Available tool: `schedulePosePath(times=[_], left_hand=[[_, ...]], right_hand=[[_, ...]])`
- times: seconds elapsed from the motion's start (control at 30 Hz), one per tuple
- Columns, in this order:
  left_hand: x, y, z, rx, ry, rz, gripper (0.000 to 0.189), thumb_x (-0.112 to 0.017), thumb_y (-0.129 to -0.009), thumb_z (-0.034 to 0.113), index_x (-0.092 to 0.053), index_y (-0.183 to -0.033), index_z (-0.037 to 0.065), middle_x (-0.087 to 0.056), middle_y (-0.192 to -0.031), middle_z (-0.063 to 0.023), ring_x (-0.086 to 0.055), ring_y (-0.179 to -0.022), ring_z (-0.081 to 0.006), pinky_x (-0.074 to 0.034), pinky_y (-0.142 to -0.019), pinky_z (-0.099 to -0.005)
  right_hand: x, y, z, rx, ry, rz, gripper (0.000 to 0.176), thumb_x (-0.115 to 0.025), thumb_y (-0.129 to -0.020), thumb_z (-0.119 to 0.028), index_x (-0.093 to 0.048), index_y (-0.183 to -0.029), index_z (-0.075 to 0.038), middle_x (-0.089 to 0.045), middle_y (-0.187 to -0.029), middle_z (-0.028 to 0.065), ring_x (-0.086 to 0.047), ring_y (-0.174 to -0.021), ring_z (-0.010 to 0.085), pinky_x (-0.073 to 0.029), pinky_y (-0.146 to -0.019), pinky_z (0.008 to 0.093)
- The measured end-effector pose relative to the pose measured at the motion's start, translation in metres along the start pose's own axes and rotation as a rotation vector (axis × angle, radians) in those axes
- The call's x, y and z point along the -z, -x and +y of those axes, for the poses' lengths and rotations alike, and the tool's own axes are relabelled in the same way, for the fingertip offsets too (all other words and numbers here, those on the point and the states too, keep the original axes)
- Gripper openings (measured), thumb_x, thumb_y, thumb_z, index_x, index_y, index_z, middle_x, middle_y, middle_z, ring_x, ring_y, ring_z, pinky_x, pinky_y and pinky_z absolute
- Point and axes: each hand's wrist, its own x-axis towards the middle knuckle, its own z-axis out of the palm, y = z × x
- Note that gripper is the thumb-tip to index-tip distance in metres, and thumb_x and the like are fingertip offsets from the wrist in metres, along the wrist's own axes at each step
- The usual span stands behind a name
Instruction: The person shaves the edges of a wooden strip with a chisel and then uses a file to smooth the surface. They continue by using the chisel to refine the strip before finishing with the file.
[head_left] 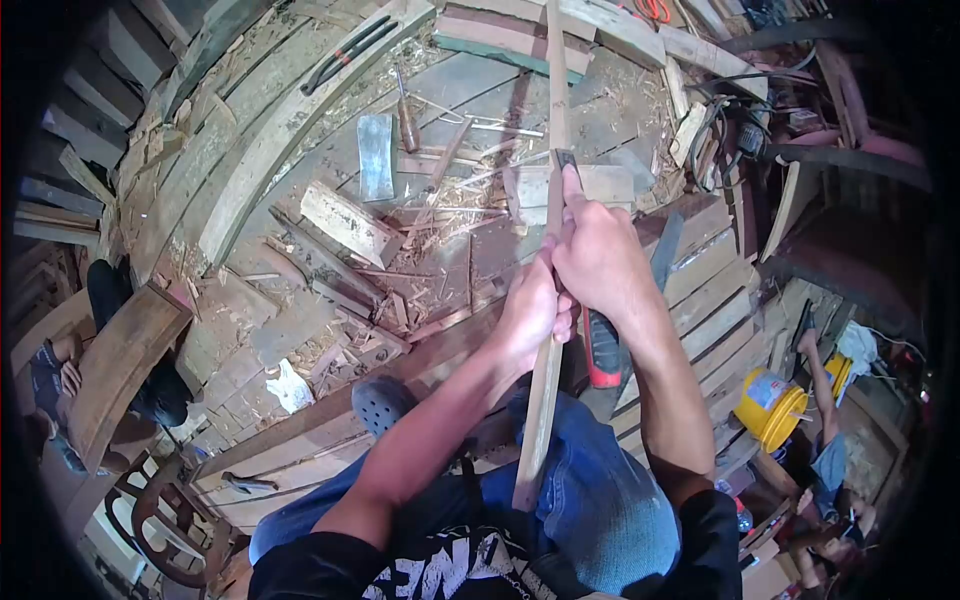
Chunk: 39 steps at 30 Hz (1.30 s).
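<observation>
A long thin wooden strip (541, 420) runs from between my knees up past the top edge of the head view. My left hand (530, 310) is closed around its middle. Right beside it, my right hand (600, 255) is closed on a tool with a red-and-black handle (603, 350), which sticks out below the palm. Its index finger lies forward along a dark flat end (566, 160) against the strip. The palm hides the tool's middle, and I cannot tell its exact kind. A grey blade (667, 248) lies beside the right wrist.
A screwdriver-like tool (406, 115), a grey metal plate (376, 157), wood offcuts (350, 222) and shavings cover the floor ahead. Pliers-like handles (345, 58) rest on a curved plank (270, 150). Another person holds a curved board (130, 370) at left; a yellow bucket (770, 410) stands right.
</observation>
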Motion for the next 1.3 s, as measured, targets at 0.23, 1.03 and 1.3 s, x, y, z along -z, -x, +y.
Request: schedulePosePath(times=[0.23,1.03,1.3], left_hand=[[-0.004,0.016,-0.013,0.073,0.068,0.021,0.042,-0.028,-0.098,0.05,-0.044,-0.082,0.014,-0.036,-0.055,0.005,-0.031,-0.037,-0.006,-0.028,-0.035,-0.0224],[0.027,0.036,-0.047,0.01,0.02,0.031,0.041,-0.029,-0.098,0.048,-0.042,-0.077,0.014,-0.035,-0.053,0.0043,-0.031,-0.037,-0.0071,-0.028,-0.035,-0.0235],[0.026,0.038,-0.044,0.04,0.031,0.041,0.043,-0.029,-0.098,0.047,-0.043,-0.085,0.009,-0.032,-0.055,0.0029,-0.028,-0.039,-0.0078,-0.026,-0.036,-0.0239]], right_hand=[[0.004,0.02,-0.003,-0.005,0.02,-0.037,0.034,-0.059,-0.074,-0.008,-0.055,-0.099,0.016,-0.061,-0.07,0.028,-0.063,-0.075,0.0421,-0.052,-0.074,0.045],[-0.027,0.056,-0.009,-0.083,0.018,-0.091,0.032,-0.059,-0.073,-0.009,-0.058,-0.098,0.011,-0.06,-0.076,0.0288,-0.061,-0.078,0.044,-0.049,-0.074,0.047],[-0.03,0.005,-0.001,-0.075,0.164,-0.052,0.036,-0.046,-0.075,-0.006,-0.057,-0.104,0.011,-0.058,-0.086,0.0337,-0.06,-0.088,0.0428,-0.048,-0.081,0.047]])
